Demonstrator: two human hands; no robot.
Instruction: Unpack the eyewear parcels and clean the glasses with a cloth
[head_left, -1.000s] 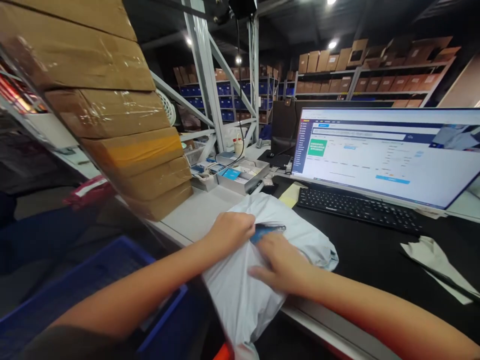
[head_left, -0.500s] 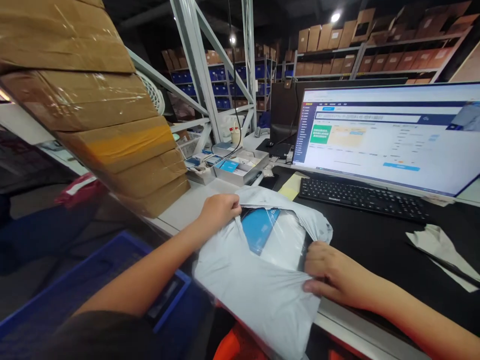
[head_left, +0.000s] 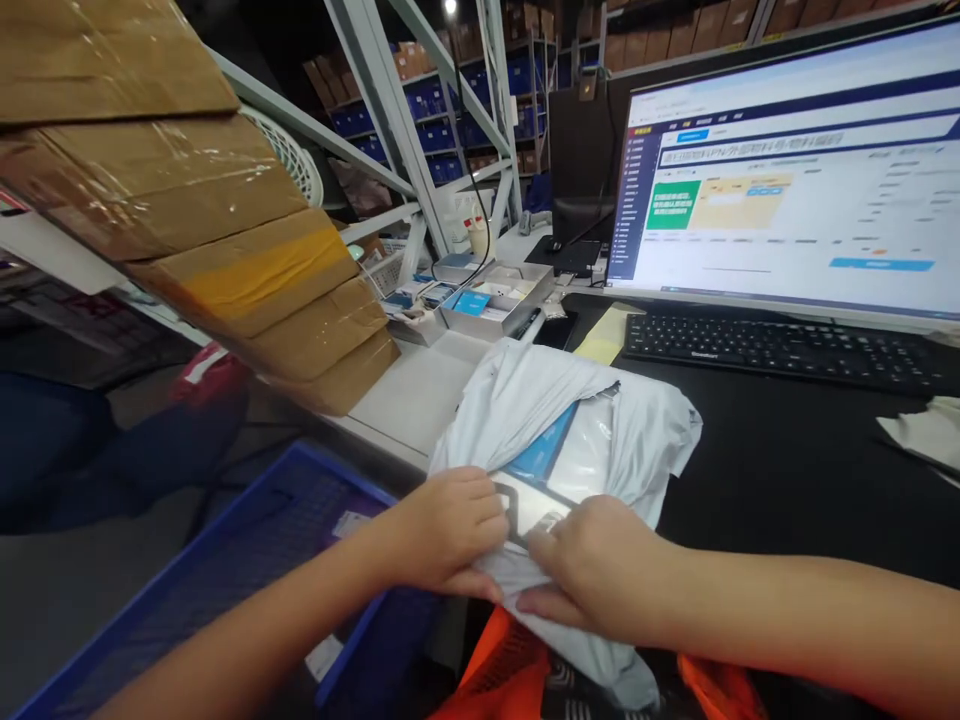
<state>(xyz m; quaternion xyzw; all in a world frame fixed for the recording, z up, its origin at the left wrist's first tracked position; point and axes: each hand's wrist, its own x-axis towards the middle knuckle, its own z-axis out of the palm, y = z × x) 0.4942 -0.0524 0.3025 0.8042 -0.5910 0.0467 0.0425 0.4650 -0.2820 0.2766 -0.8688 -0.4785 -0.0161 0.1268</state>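
A light grey plastic mailer bag [head_left: 525, 400] lies torn open on the front edge of the black desk mat [head_left: 787, 480]. Through the tear shows a white and blue package [head_left: 559, 455] in clear wrap. My left hand [head_left: 442, 530] is closed on the near edge of the bag at the left of the tear. Beside it, my right hand [head_left: 592, 570] pinches the same edge, the fingertips of both almost touching. The bag's lower end hangs over the table edge.
A monitor [head_left: 795, 190] and black keyboard [head_left: 780, 350] stand behind the bag. Stacked taped cardboard boxes [head_left: 225, 250] lean at the left. A grey tray of small items [head_left: 495, 305] sits at the back. A blue crate [head_left: 225, 590] is below left, orange fabric [head_left: 510, 670] under the table edge.
Both hands first pulled apart and tore the bag open, showing the blue and white package. Now they have come together at the bag's near edge. The view has tilted down.
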